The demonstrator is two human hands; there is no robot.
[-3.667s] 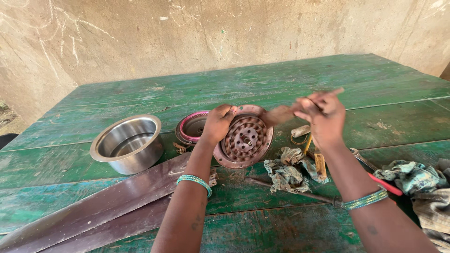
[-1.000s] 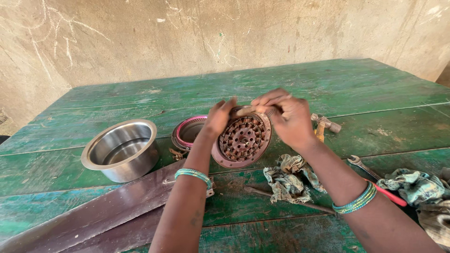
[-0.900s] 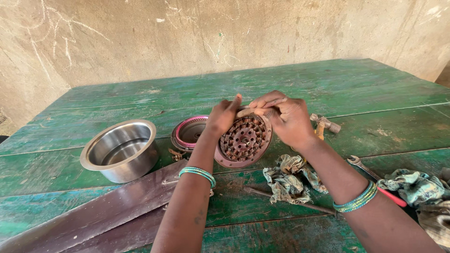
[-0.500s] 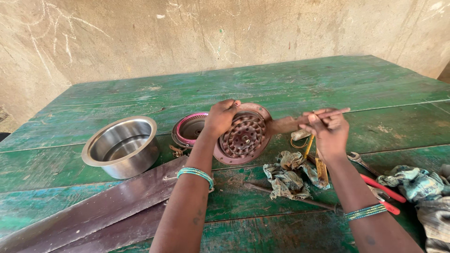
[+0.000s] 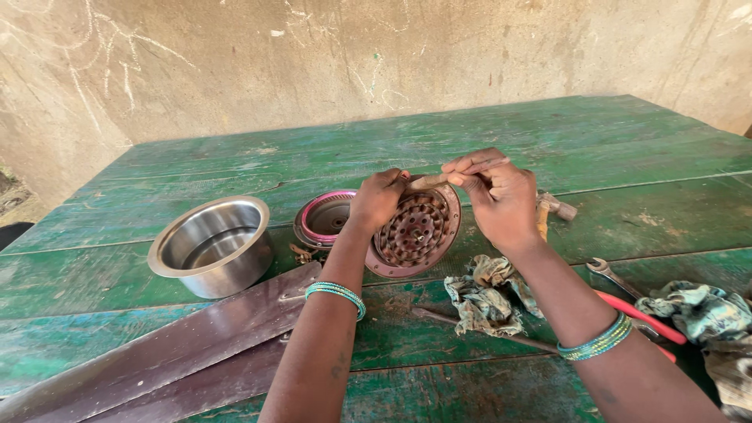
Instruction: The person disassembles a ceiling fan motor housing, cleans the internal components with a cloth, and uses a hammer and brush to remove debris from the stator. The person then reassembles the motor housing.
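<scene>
Worn green plank table (image 5: 235, 160) against a scratched plaster wall (image 5: 329, 55).

It looks like a simple repair workshop: a worn green wooden table (image 5: 235, 164) against a rough plaster wall (image 5: 313, 55), with a spanner (image 5: 613, 276), red-handled pliers (image 5: 638, 317) and oily rags (image 5: 486, 294) lying around

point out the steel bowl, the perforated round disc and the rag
steel bowl (image 5: 176, 270), head view, on its outer wall
perforated round disc (image 5: 415, 233), head view, on its holed face
rag (image 5: 482, 294), head view, on its crumpled middle
</scene>
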